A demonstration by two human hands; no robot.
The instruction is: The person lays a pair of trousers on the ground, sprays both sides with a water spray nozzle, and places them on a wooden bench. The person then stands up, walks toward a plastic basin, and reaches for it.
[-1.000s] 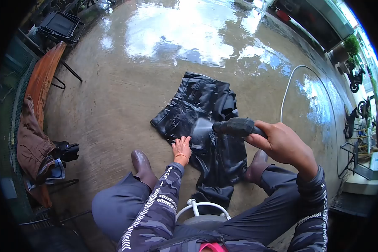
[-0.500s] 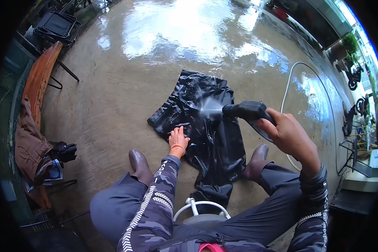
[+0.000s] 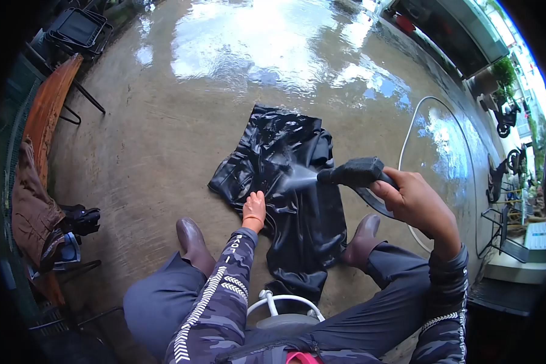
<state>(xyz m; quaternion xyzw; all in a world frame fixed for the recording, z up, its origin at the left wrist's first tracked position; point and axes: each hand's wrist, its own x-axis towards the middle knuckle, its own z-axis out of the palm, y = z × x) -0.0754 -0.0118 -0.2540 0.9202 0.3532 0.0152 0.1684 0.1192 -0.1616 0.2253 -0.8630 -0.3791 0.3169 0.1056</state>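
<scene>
A wet, shiny black garment (image 3: 309, 206) lies spread on the concrete, between my boots; whether it is trousers or a jacket I cannot tell for sure. My left hand (image 3: 254, 207) is at its left edge, fingers drawn together on the fabric. My right hand (image 3: 421, 203) is wrapped round the handle of a black spray gun (image 3: 355, 172), held above the garment's right side. From its nozzle a white fan of water (image 3: 297, 179) shoots left onto the garment's middle. A dark hose bends down from the handle.
Low white stool or frame (image 3: 285, 298) stands between my knees. My boots (image 3: 194, 239) flank the garment. A pale hose (image 3: 409, 130) loops across the wet floor at right. At left, a wooden bench (image 3: 50, 109) carries a brown jacket (image 3: 33, 203); a black folding chair (image 3: 79, 29) stands behind.
The spray has swung down and left on the garment, with the spray gun slightly lower. My left hand's spread fingers have closed together at the garment's edge.
</scene>
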